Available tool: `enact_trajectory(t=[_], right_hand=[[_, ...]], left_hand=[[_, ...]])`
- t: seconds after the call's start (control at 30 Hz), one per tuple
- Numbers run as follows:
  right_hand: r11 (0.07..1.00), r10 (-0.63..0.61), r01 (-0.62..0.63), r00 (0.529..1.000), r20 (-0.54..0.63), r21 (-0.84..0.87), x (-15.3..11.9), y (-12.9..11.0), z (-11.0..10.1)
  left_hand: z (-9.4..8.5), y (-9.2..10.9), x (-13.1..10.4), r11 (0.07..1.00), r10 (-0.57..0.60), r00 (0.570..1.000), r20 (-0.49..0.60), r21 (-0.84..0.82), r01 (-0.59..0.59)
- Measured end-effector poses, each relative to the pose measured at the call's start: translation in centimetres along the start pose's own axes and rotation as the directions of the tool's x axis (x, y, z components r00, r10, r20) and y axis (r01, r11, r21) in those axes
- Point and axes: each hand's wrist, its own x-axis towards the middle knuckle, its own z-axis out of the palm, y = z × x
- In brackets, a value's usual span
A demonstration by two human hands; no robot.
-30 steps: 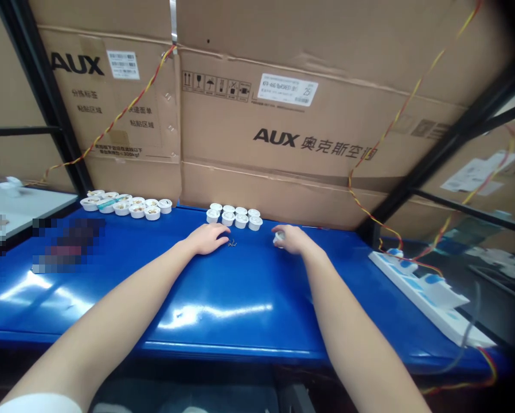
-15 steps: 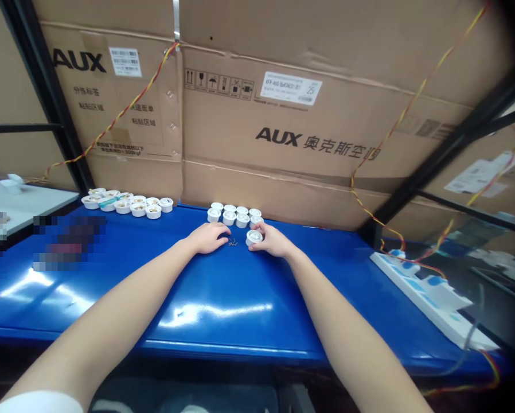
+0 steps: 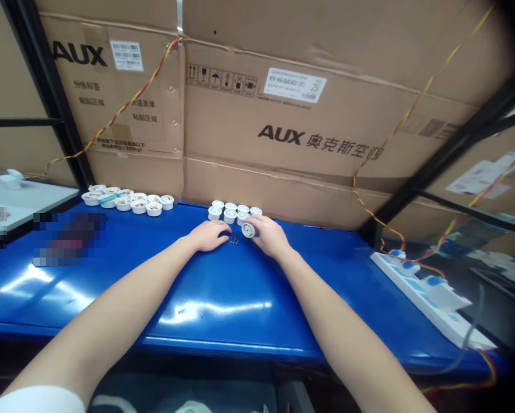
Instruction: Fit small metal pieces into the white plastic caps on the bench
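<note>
In my right hand (image 3: 269, 235), thumb and fingers grip a round white plastic part (image 3: 248, 230), tilted so that its grey, ridged face points toward me. My left hand (image 3: 210, 236) rests on the blue tabletop with fingers bent but apart, holding nothing. Just right of its fingertips lies a small heap of screws (image 3: 233, 241). Behind both hands stand two rows of similar round white parts (image 3: 230, 215), close together. My right hand covers part of the front row's right end.
Further left on the blue table (image 3: 240, 327) sits a group of white cups (image 3: 139, 206) with small contents and a teal item (image 3: 109, 198) across them. A white power strip (image 3: 429, 298) lies along the right edge. Cardboard (image 3: 326, 126) walls the back; twisted wires (image 3: 408, 115) hang down.
My right hand has lifted the round white part slightly up and left and tipped it, so its face now turns toward me. My left hand has stayed nearly still.
</note>
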Motion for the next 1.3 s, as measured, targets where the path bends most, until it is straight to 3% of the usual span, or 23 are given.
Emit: enact_trajectory(t=[0.1, 0.2, 0.4, 0.5, 0.6, 0.67, 0.77, 0.83, 0.9, 1.0, 1.1, 1.2, 1.3], right_hand=[[0.994, -0.024, 0.032, 0.997, 0.079, -0.107, 0.2, -0.6, 0.3], [0.986, -0.02, 0.034, 0.996, 0.087, -0.165, 0.4, -1.0, 0.5], [0.979, -0.055, 0.09, 0.981, 0.186, -0.186, 0.5, -2.1, -0.1], [0.985, 0.01, 0.013, 0.991, 0.134, -0.171, 0.4, -2.0, -0.8], [0.981, 0.159, -0.156, 0.987, 0.014, -0.113, 0.1, -0.6, -1.3], [0.945, 0.324, -0.327, 0.942, -0.09, -0.018, -0.2, 1.0, -1.4], [0.821, 0.569, -0.534, 0.79, -0.228, 0.2, -0.8, 4.1, -1.1], [0.73, 0.682, -0.63, 0.695, -0.227, 0.264, -1.3, 6.1, -0.7], [0.674, 0.734, -0.694, 0.666, -0.131, 0.252, -1.8, 7.6, 0.0], [0.676, 0.725, -0.724, 0.687, 0.054, 0.137, -2.2, 8.8, 1.2], [0.733, 0.665, -0.678, 0.731, 0.156, 0.057, -2.1, 9.1, 2.2], [0.769, 0.624, -0.638, 0.761, 0.177, 0.031, -1.9, 8.9, 2.5], [0.763, 0.643, -0.646, 0.752, 0.144, -0.029, -1.8, 8.5, 1.8]], left_hand=[[0.1, 0.0, 0.0, 1.0, -0.006, 1.0, -0.003, -0.004, 0.006], [0.1, 0.0, 0.0, 1.0, -0.005, 1.0, -0.002, -0.004, 0.005], [-0.1, 0.2, 0.0, 1.0, -0.01, 1.0, 0.005, -0.006, 0.01], [-0.2, 0.3, 0.0, 1.0, -0.024, 1.0, 0.017, -0.007, 0.024], [-0.4, 0.4, -0.1, 0.998, -0.061, 0.998, 0.033, 0.004, 0.061], [-0.6, 0.5, -0.1, 0.999, -0.051, 0.997, 0.049, 0.0, 0.052], [-0.9, 0.7, -0.1, 0.999, 0.044, 0.996, 0.084, -0.033, -0.041], [-1.1, 0.8, -0.2, 0.995, 0.09, 0.99, 0.106, -0.052, -0.085], [-1.2, 0.9, -0.2, 0.994, 0.097, 0.989, 0.115, -0.059, -0.09], [-1.1, 0.9, -0.2, 0.994, 0.098, 0.989, 0.11, -0.064, -0.091], [-1.0, 0.7, -0.1, 0.993, 0.101, 0.989, 0.105, -0.065, -0.095], [-0.9, 0.7, -0.1, 0.993, 0.102, 0.99, 0.101, -0.061, -0.096], [-0.9, 0.7, -0.1, 0.993, 0.105, 0.99, 0.092, -0.061, -0.099]])
